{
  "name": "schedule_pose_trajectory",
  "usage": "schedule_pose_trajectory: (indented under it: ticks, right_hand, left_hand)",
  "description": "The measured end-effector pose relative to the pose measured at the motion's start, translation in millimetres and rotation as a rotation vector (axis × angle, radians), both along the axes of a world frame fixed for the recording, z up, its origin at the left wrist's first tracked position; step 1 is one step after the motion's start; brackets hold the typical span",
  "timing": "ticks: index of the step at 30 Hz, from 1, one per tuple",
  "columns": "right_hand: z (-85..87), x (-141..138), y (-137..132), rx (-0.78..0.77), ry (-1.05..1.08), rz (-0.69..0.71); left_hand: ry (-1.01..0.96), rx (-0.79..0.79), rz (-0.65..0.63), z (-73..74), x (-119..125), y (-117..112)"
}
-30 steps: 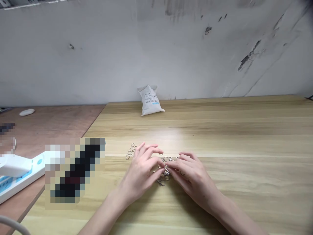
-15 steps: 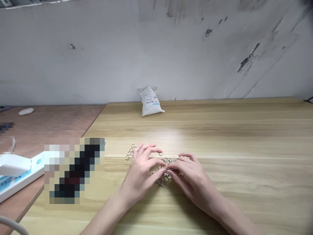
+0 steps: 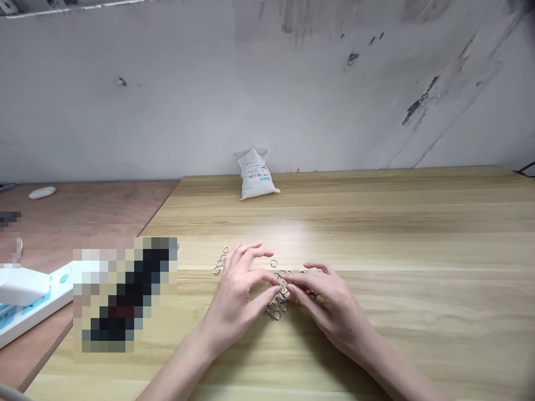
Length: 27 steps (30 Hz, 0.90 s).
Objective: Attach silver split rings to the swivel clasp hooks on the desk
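Note:
My left hand (image 3: 238, 292) and my right hand (image 3: 330, 303) meet over a small pile of silver metal clasps (image 3: 276, 308) on the light wooden table (image 3: 376, 239). Thumb and forefinger of each hand pinch one small metal piece (image 3: 283, 288) between them, a ring or a clasp, too small to tell apart. My left hand's other fingers are spread and lifted. Several loose silver rings (image 3: 221, 260) lie just left of my left hand, and one ring (image 3: 273, 263) lies beyond its fingertips.
A small white bag with a printed label (image 3: 254, 174) stands at the table's far edge by the grey wall. A darker brown table (image 3: 75, 217) adjoins on the left, carrying a white and blue power strip (image 3: 29, 301) and a small white object (image 3: 42, 192).
Both hands stay pinched together over the pile. My left hand's free fingers have lifted and spread a little, and the view has shifted slightly.

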State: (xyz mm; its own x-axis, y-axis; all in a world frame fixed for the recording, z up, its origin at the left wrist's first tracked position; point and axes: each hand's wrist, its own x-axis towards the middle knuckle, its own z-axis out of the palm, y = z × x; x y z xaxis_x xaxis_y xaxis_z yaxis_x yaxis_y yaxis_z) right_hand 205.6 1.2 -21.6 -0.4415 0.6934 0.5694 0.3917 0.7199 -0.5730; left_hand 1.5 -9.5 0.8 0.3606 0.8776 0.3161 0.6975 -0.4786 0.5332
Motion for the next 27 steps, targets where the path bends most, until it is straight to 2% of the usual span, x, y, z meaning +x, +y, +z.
schedule_pose_trajectory:
  ticks: [6,15,23,27]
  right_hand:
    - [0.3,4.3,-1.6,0.016,0.023,-0.025]
    - [1.9,3.8,0.7,0.040,-0.086,-0.022]
    - [-1.5,5.6,0.7,0.139,-0.199,-0.146]
    - [-2.4,6.1,-0.5,0.111,-0.231,-0.202]
  left_hand:
    - [0.023,0.040,0.024,-1.3,0.9,-0.2]
    - [0.064,0.125,0.061,-1.8,0.8,0.1]
    - [0.113,0.175,0.025,-1.0,1.9,-1.2]
    - [0.115,0.182,0.009,-1.4,1.7,-1.8]
